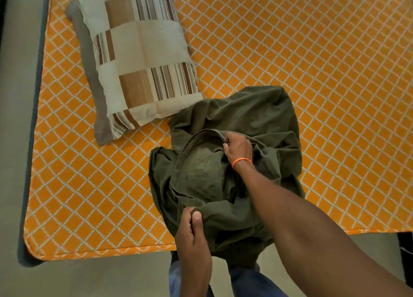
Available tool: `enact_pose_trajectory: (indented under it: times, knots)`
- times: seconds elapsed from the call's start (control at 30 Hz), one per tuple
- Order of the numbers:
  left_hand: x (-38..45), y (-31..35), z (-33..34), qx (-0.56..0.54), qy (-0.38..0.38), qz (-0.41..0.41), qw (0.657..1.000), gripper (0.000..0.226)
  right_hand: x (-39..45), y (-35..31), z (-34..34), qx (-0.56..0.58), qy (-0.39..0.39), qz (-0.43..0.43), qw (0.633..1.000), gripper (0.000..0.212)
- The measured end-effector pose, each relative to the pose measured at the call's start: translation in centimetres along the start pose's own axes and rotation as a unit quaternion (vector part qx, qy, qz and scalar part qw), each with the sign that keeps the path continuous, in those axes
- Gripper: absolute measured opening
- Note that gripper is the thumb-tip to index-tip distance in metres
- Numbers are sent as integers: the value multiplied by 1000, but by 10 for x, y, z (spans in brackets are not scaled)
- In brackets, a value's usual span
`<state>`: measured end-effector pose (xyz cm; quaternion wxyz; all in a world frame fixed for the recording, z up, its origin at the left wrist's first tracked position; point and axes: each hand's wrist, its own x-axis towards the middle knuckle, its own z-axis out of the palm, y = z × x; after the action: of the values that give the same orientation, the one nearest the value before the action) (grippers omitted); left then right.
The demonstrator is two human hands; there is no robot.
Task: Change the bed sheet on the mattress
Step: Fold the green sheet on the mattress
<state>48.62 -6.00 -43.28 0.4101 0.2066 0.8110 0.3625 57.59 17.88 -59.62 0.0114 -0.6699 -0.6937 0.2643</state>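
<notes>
I stand at the near edge of a mattress covered in orange fabric with a white diamond lattice, a crumpled olive-green bed sheet bunched in front of me. The sheet lies in a loose heap on the near part of the mattress, and its lower folds spill over the edge toward my legs. My left hand has a closed grip on a fold of the sheet at the near edge, the cloth pinched between thumb and curled fingers. My right hand reaches farther in, its grip closed on a hemmed edge of the same sheet near the top of the heap; an orange braided wristband circles that wrist. The hem runs in a curve from my right hand down toward my left.

To the left of the sheet, a pillow in a patchwork case of cream, tan and brown stripes lies at an angle on the mattress, its near corner just beside the sheet's far left folds. It rests on a second, plain grey-brown pillow, which shows along its left side and at its near end. Grey floor borders the mattress on the left and in front. My blue trousers show below the hanging cloth.
</notes>
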Motion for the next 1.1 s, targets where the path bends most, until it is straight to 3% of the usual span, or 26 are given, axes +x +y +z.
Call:
enact_pose_trajectory:
  times: [0.1, 0.33, 0.5, 0.83, 1.0, 1.1]
  knots:
    - [-1, 0, 2, -10, -12, 4, 1000, 30, -2, 4, 4, -53, -20, -62, 996, 21]
    - [3, -5, 3, -2, -12, 13, 1000, 32, -2, 9, 13, -167, 5, -126, 978, 24]
    - [1, -10, -4, 7, -11, 22, 1000, 34, 0, -2, 12, -212, 23, -106, 971, 22]
    - [12, 13, -28, 24, 34, 94, 995, 19, 20, 4, -75, -64, 103, -8, 993, 12]
    - [32, 32, -44, 20, 61, 154, 986, 22, 9, 21, -149, 22, 170, 0, 985, 9]
    - [46, 56, -59, 23, 104, 190, 976, 20, 1, 38, -198, 58, 215, 47, 974, 11]
